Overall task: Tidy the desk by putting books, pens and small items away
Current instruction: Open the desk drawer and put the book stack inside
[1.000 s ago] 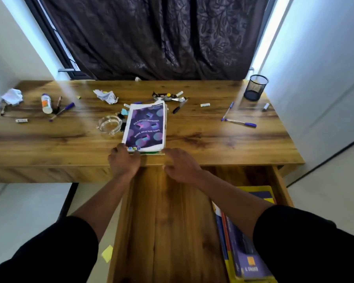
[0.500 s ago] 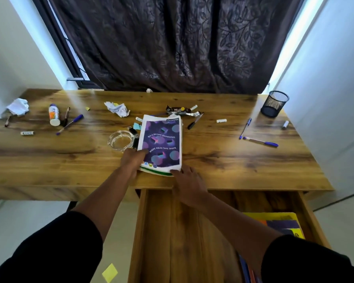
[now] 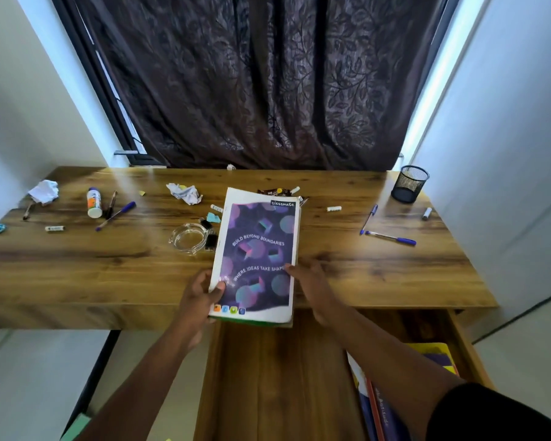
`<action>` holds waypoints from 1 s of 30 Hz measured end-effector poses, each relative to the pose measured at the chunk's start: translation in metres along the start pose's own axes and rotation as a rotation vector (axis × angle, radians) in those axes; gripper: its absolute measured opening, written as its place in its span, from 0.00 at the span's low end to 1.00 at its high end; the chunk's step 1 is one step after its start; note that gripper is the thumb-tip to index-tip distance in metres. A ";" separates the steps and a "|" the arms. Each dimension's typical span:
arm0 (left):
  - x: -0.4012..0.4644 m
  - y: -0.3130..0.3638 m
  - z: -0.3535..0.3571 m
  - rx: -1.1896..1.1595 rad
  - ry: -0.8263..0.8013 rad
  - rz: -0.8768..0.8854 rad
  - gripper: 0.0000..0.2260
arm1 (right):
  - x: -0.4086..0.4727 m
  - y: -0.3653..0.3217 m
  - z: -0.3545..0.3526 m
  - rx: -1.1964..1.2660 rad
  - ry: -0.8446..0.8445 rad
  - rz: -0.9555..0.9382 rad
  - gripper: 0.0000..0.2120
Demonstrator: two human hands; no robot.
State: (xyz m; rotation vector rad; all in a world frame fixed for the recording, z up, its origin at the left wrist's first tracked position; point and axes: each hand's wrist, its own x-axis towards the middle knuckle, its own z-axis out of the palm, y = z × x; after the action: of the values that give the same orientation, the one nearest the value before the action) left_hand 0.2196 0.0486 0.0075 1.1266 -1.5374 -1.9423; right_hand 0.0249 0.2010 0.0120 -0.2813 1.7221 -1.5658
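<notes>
A purple-covered notebook [image 3: 257, 249] on top of a thin stack is raised off the wooden desk [image 3: 109, 265], its near end past the front edge. My left hand [image 3: 201, 297] grips its near left corner, thumb on the cover. My right hand [image 3: 312, 281] holds its right edge, fingers underneath. Below is an open drawer [image 3: 283, 377] with several books [image 3: 395, 402] at its right side. Blue pens [image 3: 390, 238] lie at right, another pen [image 3: 116, 214] at left.
A black mesh pen cup [image 3: 409, 183] stands at the back right corner. A glass ashtray [image 3: 188, 238], crumpled paper [image 3: 185, 194], a glue bottle [image 3: 94, 202], a snack wrapper [image 3: 274, 192] and small caps are scattered about. Dark curtain behind the desk.
The notebook stack was lying flat near the desk's front edge. Both hands have taken hold of it and lifted it up and towards me.
</notes>
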 end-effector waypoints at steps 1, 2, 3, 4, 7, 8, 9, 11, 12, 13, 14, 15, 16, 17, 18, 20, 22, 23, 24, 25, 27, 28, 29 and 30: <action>-0.010 -0.007 -0.003 -0.024 -0.041 -0.009 0.11 | -0.005 -0.002 -0.005 0.082 -0.040 0.010 0.21; -0.020 -0.014 -0.005 -0.042 -0.085 -0.023 0.13 | -0.011 -0.004 -0.012 0.134 -0.073 0.016 0.19; -0.029 -0.020 -0.008 -0.057 -0.134 -0.044 0.15 | -0.017 -0.004 -0.017 0.170 -0.105 0.017 0.19; -0.039 -0.025 -0.009 -0.056 -0.178 -0.074 0.18 | -0.023 -0.002 -0.024 0.193 -0.120 0.027 0.20; -0.065 -0.039 -0.010 -0.028 -0.258 -0.153 0.29 | -0.045 0.021 -0.043 0.178 -0.158 0.076 0.25; -0.072 -0.043 -0.009 -0.016 -0.270 -0.167 0.31 | -0.054 0.030 -0.048 0.137 -0.178 0.088 0.25; -0.080 -0.046 -0.005 0.014 -0.280 -0.176 0.32 | -0.063 0.040 -0.054 0.092 -0.186 0.094 0.24; -0.097 -0.053 0.006 0.136 -0.278 -0.184 0.31 | -0.081 0.059 -0.067 0.020 -0.193 0.096 0.22; -0.105 -0.056 0.012 0.184 -0.261 -0.195 0.30 | -0.087 0.070 -0.074 0.002 -0.181 0.101 0.21; -0.112 -0.061 0.017 0.211 -0.245 -0.206 0.28 | -0.093 0.080 -0.079 -0.012 -0.167 0.108 0.20; -0.118 -0.067 0.021 0.239 -0.233 -0.221 0.26 | -0.099 0.090 -0.086 -0.024 -0.151 0.121 0.19; -0.123 -0.074 0.026 0.263 -0.227 -0.237 0.24 | -0.103 0.099 -0.091 -0.042 -0.136 0.144 0.18; -0.127 -0.083 0.030 0.288 -0.224 -0.263 0.21 | -0.107 0.108 -0.096 -0.064 -0.118 0.174 0.16; -0.131 -0.092 0.035 0.305 -0.219 -0.295 0.20 | -0.112 0.115 -0.099 -0.080 -0.099 0.207 0.15; -0.134 -0.101 0.039 0.318 -0.205 -0.330 0.19 | -0.115 0.122 -0.101 -0.098 -0.085 0.228 0.15; -0.141 -0.121 0.049 0.326 -0.160 -0.398 0.22 | -0.123 0.131 -0.102 -0.136 -0.058 0.238 0.16; -0.147 -0.136 0.059 0.329 -0.118 -0.440 0.26 | -0.126 0.142 -0.103 -0.204 -0.037 0.242 0.18; -0.150 -0.142 0.064 0.343 -0.106 -0.448 0.28 | -0.126 0.148 -0.102 -0.242 -0.040 0.254 0.19; -0.152 -0.147 0.069 0.366 -0.098 -0.454 0.28 | -0.127 0.155 -0.102 -0.291 -0.035 0.272 0.21; -0.155 -0.152 0.074 0.407 -0.087 -0.453 0.27 | -0.127 0.162 -0.103 -0.344 -0.023 0.281 0.21; -0.156 -0.164 0.078 0.545 -0.065 -0.419 0.23 | -0.125 0.173 -0.105 -0.460 -0.001 0.285 0.21; -0.157 -0.167 0.079 0.614 -0.061 -0.399 0.21 | -0.127 0.174 -0.106 -0.521 -0.011 0.281 0.20; -0.156 -0.173 0.078 0.655 -0.059 -0.381 0.20 | -0.129 0.173 -0.106 -0.586 -0.038 0.271 0.20; -0.156 -0.175 0.078 0.679 -0.059 -0.376 0.19 | -0.131 0.171 -0.106 -0.645 -0.055 0.255 0.21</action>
State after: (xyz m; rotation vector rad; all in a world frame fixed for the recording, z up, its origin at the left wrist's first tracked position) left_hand 0.2767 0.2636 -0.1001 1.7449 -2.2403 -1.7045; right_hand 0.0992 0.3995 -0.1010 -0.3963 2.0866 -0.7838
